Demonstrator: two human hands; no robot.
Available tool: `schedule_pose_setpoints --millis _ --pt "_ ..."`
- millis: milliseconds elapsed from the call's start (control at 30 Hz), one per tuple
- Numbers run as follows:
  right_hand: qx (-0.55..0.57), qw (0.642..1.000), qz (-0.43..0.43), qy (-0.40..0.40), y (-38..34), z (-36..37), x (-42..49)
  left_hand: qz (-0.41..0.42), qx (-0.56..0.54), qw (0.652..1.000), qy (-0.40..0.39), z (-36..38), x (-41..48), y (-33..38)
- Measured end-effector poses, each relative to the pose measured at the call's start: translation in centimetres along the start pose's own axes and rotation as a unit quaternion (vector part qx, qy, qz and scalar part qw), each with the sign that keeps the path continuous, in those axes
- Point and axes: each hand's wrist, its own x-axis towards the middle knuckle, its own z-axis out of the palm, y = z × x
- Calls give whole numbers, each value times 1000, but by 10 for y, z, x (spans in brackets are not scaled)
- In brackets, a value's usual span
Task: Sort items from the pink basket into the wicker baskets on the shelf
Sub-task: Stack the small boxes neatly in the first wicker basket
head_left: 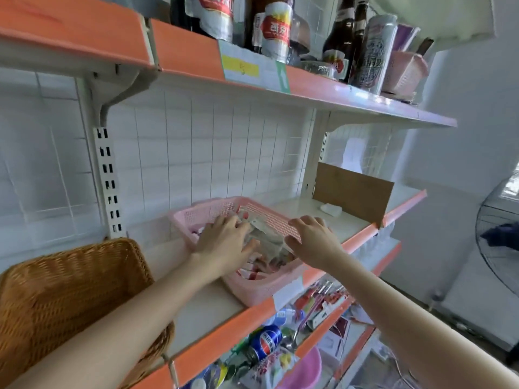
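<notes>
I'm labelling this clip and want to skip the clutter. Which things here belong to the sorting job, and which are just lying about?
Part of the job: pink basket under the hands, packets in it, wicker basket, left hand, right hand.

Just lying about: beer bottles and tall can on the upper shelf, cardboard divider, Pepsi can below, fan.
</notes>
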Motion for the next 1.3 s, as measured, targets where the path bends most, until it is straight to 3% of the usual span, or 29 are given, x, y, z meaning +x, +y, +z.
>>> schedule_pose_setpoints --millis 333,833,1133,1300 --pt "21 998 -57 -31 12 31 87 -39 9 999 -20 23 61 -27" --pt "-31 972 -219 -75 -7 73 230 -228 -10 973 -25 59 89 -51" --pt "-89 943 -306 -93 -18 108 270 -242 15 970 -2 62 91 -50" --pt "2 956 -285 -74 -14 103 278 -245 39 969 -9 63 90 -49"
